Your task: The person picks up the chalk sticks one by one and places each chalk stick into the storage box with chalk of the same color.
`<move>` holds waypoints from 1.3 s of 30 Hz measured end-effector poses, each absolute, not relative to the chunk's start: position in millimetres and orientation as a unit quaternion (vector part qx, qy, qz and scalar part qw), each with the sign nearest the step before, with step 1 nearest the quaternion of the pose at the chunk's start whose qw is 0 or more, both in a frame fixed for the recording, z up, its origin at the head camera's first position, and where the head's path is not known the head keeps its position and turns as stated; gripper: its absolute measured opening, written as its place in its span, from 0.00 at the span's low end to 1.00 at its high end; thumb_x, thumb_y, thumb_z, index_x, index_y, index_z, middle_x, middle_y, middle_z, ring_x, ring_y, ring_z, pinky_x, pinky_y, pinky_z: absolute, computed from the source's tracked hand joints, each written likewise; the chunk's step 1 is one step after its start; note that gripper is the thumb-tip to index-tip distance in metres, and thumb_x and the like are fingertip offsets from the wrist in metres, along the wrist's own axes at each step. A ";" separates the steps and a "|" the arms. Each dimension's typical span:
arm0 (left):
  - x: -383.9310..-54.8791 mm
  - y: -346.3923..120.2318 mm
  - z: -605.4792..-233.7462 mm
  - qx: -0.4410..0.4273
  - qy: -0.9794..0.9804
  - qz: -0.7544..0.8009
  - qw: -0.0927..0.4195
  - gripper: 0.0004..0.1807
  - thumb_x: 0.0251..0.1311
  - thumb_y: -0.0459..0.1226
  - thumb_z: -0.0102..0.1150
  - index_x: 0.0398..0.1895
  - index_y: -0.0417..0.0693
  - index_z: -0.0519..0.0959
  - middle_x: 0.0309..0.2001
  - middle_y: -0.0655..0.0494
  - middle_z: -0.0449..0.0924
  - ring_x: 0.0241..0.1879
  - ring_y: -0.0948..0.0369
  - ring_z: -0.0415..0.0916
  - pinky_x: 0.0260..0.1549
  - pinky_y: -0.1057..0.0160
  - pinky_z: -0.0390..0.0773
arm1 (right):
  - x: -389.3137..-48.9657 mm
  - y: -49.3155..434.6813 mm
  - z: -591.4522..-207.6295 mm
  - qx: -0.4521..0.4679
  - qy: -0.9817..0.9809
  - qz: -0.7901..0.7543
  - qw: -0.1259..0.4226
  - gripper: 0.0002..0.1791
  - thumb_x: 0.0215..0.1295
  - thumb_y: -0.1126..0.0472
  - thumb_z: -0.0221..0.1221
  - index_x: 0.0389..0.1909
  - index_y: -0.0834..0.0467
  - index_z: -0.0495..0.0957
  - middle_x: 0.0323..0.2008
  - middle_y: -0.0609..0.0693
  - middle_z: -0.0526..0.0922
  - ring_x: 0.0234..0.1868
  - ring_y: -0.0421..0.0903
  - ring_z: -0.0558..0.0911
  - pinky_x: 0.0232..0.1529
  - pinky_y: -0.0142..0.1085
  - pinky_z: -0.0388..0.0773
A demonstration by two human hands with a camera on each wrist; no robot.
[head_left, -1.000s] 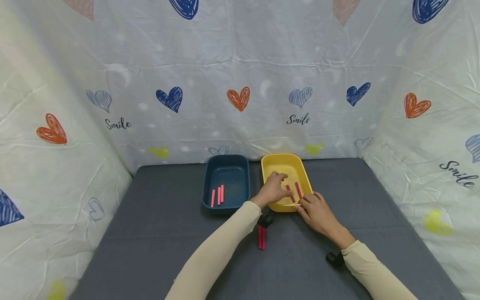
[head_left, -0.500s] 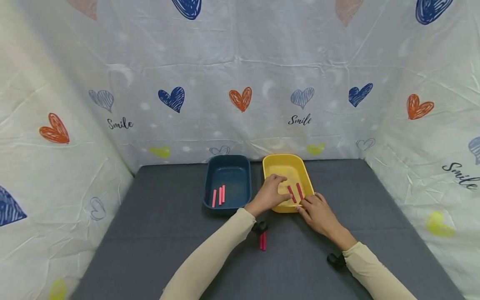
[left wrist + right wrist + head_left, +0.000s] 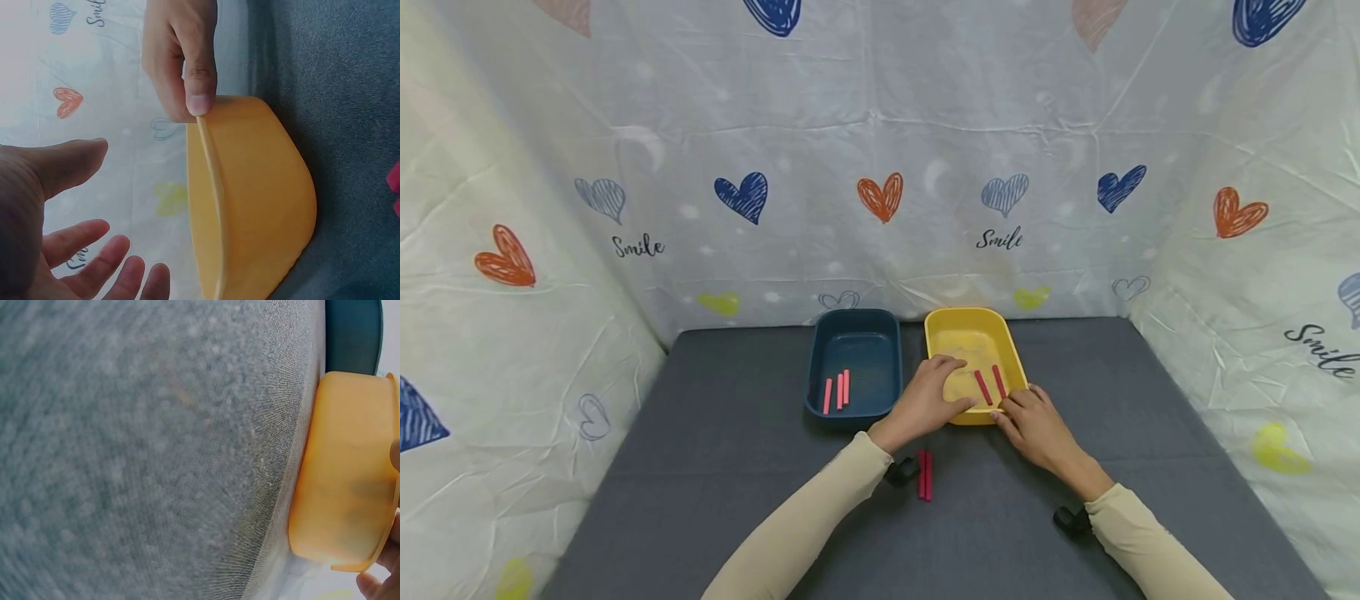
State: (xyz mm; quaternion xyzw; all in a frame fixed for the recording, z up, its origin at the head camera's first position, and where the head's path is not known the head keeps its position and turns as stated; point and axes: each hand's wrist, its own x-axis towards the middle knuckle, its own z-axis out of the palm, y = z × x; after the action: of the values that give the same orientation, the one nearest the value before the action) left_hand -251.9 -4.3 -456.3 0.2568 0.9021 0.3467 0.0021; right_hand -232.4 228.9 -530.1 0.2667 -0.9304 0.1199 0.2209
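My left hand [image 3: 922, 398] hovers over the near left side of a yellow tray [image 3: 964, 333], thumb and fingers apart. In the left wrist view that hand [image 3: 81, 250] has nothing between its fingers. With my right hand [image 3: 1041, 429] I pinch the tray's near right corner, thumb outside on the rim. Two dark red sticks, a left one [image 3: 982, 388] and a right one [image 3: 999, 381], lie in the yellow tray. Two more red sticks [image 3: 925, 476] lie side by side on the table in front of the trays.
Left of the yellow tray stands a dark blue tray [image 3: 855, 335] holding three lighter pink sticks [image 3: 840, 390]. Both trays sit on a grey cloth-covered table [image 3: 722, 467], close to its back edge. Behind hangs a white curtain [image 3: 820, 150] printed with hearts.
My left hand has drawn back to the left and toward me, away from the sticks in the yellow tray. The right hand stays on the tray's corner.
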 end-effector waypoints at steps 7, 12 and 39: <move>-242.4 -17.5 -459.3 0.253 0.901 0.353 0.009 0.32 0.61 0.49 0.65 0.68 0.51 0.70 0.65 0.52 0.69 0.62 0.55 0.66 0.60 0.53 0.74 | -232.2 228.6 -529.6 0.263 -0.934 0.118 0.212 0.09 0.68 0.52 0.60 0.31 0.52 0.80 0.32 0.47 0.78 0.38 0.48 0.78 0.61 0.52 0.68; -234.2 -26.5 -462.6 0.260 0.900 0.350 0.012 0.33 0.61 0.48 0.65 0.69 0.51 0.69 0.65 0.52 0.69 0.63 0.55 0.65 0.62 0.53 0.73 | -232.4 228.3 -530.4 0.260 -0.936 0.117 0.206 0.09 0.68 0.51 0.60 0.31 0.52 0.80 0.32 0.47 0.78 0.38 0.48 0.78 0.62 0.53 0.67; -202.1 -66.6 -489.1 0.231 0.907 0.340 0.086 0.35 0.58 0.49 0.68 0.69 0.52 0.69 0.66 0.53 0.70 0.64 0.53 0.66 0.63 0.45 0.71 | -231.7 229.1 -527.6 0.261 -0.936 0.127 0.199 0.09 0.69 0.52 0.59 0.31 0.52 0.78 0.32 0.47 0.77 0.37 0.47 0.76 0.62 0.53 0.66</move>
State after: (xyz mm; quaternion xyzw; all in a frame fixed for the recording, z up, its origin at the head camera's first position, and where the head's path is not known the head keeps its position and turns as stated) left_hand -202.1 -66.6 -489.1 0.2313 0.9075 0.3401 0.0859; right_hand -231.7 229.1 -527.6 0.2607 -0.9361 0.1270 0.1991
